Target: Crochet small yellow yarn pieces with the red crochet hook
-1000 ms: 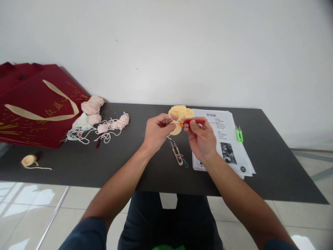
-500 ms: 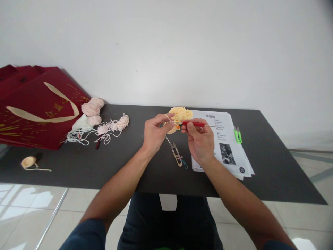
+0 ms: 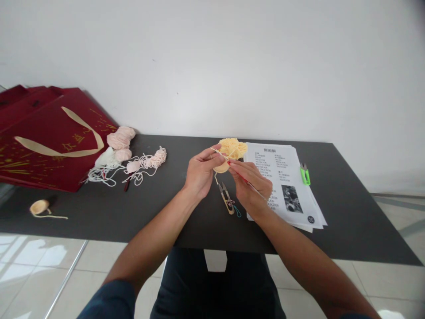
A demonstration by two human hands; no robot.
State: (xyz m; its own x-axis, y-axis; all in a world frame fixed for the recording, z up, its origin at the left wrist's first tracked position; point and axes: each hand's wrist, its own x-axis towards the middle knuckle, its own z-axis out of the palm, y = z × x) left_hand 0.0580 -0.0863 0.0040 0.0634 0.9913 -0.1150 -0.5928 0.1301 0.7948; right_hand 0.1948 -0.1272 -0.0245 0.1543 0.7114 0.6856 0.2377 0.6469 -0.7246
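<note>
My left hand (image 3: 200, 173) pinches a small cream crochet piece (image 3: 222, 168), with a strand of yarn running over its raised index finger. Closed around a red-handled crochet hook (image 3: 253, 188), my right hand (image 3: 255, 195) meets the left at the piece. The hook's tip is too small to make out against the yarn. Just behind the fingers lies a yellow yarn ball (image 3: 234, 148). A loose yarn tail hangs below the piece, near the thread snips (image 3: 226, 198) on the table.
Printed sheets (image 3: 295, 155) lie at the right, with green-handled snips (image 3: 304, 174) on their edge. Pink yarn (image 3: 121, 137) and tangled pale yarn (image 3: 156, 158) are at the left, by a dark red bag (image 3: 49, 128). A small cream crochet cup (image 3: 40, 207) sits at the table's left.
My right hand has turned over and drawn closer to the left, swinging the hook's back end down toward me. The crochet piece shows more below the fingers. The view has shifted slightly.
</note>
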